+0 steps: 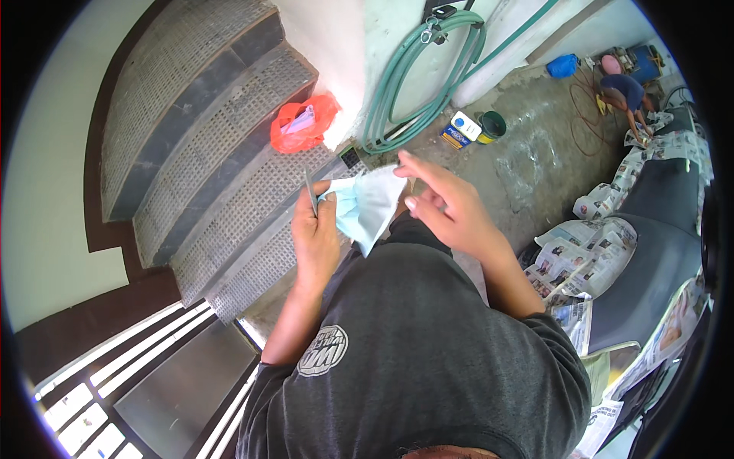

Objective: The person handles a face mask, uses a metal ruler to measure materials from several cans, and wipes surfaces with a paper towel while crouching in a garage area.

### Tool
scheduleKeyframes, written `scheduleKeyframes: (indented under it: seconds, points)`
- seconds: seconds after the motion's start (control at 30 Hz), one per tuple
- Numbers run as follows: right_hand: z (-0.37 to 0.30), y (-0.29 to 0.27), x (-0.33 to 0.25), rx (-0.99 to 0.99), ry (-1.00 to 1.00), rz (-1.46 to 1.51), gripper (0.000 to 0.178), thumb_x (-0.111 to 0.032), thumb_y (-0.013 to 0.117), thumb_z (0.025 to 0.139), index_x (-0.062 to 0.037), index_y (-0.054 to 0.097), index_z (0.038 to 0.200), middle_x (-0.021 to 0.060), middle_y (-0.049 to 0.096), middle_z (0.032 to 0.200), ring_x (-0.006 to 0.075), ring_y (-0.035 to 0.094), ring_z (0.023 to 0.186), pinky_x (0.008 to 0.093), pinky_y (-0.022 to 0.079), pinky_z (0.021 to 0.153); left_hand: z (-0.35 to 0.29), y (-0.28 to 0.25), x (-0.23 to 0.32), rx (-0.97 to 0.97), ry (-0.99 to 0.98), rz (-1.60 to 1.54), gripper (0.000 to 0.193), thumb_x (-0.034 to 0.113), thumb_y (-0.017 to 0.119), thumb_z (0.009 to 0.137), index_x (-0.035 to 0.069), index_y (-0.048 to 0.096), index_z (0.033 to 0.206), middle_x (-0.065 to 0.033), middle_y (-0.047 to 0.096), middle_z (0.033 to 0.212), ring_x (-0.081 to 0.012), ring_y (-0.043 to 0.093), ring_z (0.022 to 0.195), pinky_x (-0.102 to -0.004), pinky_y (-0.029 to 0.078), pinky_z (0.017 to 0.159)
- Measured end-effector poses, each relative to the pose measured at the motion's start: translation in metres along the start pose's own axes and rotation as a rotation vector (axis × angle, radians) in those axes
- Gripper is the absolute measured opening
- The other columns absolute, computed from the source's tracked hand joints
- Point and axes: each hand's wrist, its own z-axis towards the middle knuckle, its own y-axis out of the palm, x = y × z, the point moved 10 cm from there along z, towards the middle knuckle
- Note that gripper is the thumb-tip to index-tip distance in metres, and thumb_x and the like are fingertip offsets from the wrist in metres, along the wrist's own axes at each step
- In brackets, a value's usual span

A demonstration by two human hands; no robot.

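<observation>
My left hand (315, 237) is closed around a pale blue and white face mask (361, 208), which is partly folded and fans out to the right. A thin, flat grey object (310, 191), seen edge-on, also sticks up from the left hand; its kind cannot be made out. At the mask's upper right corner is my right hand (451, 203). Its index finger reaches to the mask's edge, the thumb stands apart from it, and the other fingers are bent. Both hands are in front of my dark shirt (436, 336).
Textured steps (214, 145) rise at left, with a red plastic bag (306, 122) on one. A green hose (378, 99) hangs coiled on the wall. A tin (461, 130) and dark bucket (492, 126) stand below. Newspaper (585, 256) covers parts of a motorcycle; another person (623, 92) bends beyond.
</observation>
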Motion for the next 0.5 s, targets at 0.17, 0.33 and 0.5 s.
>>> scheduleKeyframes:
  seconds: [0.17, 0.33, 0.5]
  points:
    - [-0.009, 0.023, -0.065, -0.314, -0.312, -0.376, 0.048, -0.032, 0.072, 0.088, -0.0127, 0.061, 0.130, 0.0059, 0.067, 0.118, 0.0189, 0.069, 0.075, 0.0303, 0.053, 0.067, -0.003, 0.009, 0.024, -0.073, 0.021, 0.057, 0.019, 0.007, 0.053, 0.100, -0.002, 0.060, 0.115, -0.0029, 0.062, 0.092, -0.0061, 0.054, 0.080, -0.0241, 0.045, 0.071]
    - [-0.017, 0.055, -0.034, -0.422, -0.464, -0.587, 0.026, -0.029, 0.068, 0.090, -0.0126, 0.067, 0.109, 0.0041, 0.064, 0.096, 0.0228, 0.069, 0.078, 0.0388, 0.053, 0.065, 0.002, 0.012, 0.020, -0.114, 0.000, -0.041, 0.020, 0.006, 0.056, 0.098, -0.002, 0.061, 0.116, -0.0045, 0.064, 0.095, -0.0078, 0.056, 0.081, -0.0255, 0.046, 0.073]
    - [-0.012, 0.032, -0.027, -0.305, -0.357, -0.351, 0.015, -0.022, 0.066, 0.090, -0.0089, 0.067, 0.097, 0.0080, 0.065, 0.082, 0.0290, 0.067, 0.074, 0.0423, 0.051, 0.064, 0.000, 0.015, 0.026, -0.257, 0.090, 0.289, 0.036, 0.003, 0.065, 0.088, 0.001, 0.062, 0.123, -0.0103, 0.066, 0.111, -0.0124, 0.059, 0.082, -0.0271, 0.048, 0.075]
